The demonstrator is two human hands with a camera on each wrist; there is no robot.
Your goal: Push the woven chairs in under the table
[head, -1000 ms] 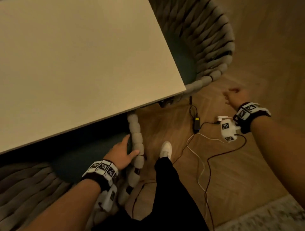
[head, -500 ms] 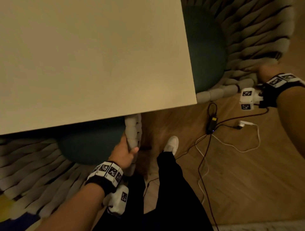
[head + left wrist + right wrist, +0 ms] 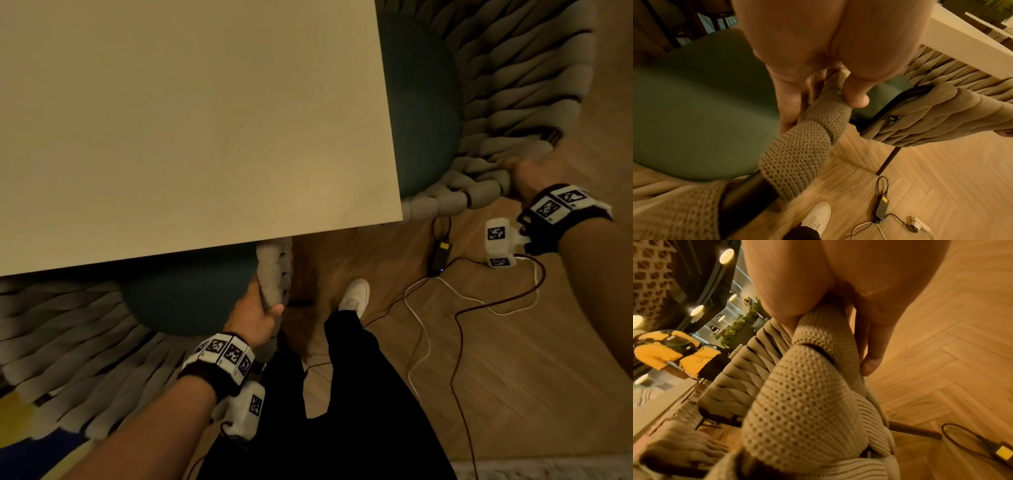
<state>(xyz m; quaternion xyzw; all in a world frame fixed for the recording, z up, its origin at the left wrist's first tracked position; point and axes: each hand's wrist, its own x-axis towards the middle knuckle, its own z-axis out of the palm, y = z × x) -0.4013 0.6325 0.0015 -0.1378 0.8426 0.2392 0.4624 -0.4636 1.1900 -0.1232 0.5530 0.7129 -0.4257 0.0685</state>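
Note:
Two beige woven chairs with dark green seat cushions stand at a corner of the pale table (image 3: 191, 130). The near chair (image 3: 68, 359) sits at the table's front edge, its cushion (image 3: 185, 301) partly under the top. My left hand (image 3: 255, 317) grips its woven arm rim (image 3: 803, 146), thumb on one side and fingers on the other. The second chair (image 3: 513, 85) stands at the table's right side, its cushion (image 3: 421, 113) partly under the top. My right hand (image 3: 529, 178) grips its braided rim (image 3: 813, 386).
On the wood floor (image 3: 513, 377) between the chairs lie a black power adapter (image 3: 440, 253) and loose black and white cables (image 3: 424, 335). My white shoe (image 3: 354, 294) and dark trouser leg stand close to the near chair. A pale rug edge (image 3: 548, 471) shows at bottom right.
My right hand has reached from the open air over the floor to the second chair's rim and taken hold. The left hand keeps its grip on the near chair's arm.

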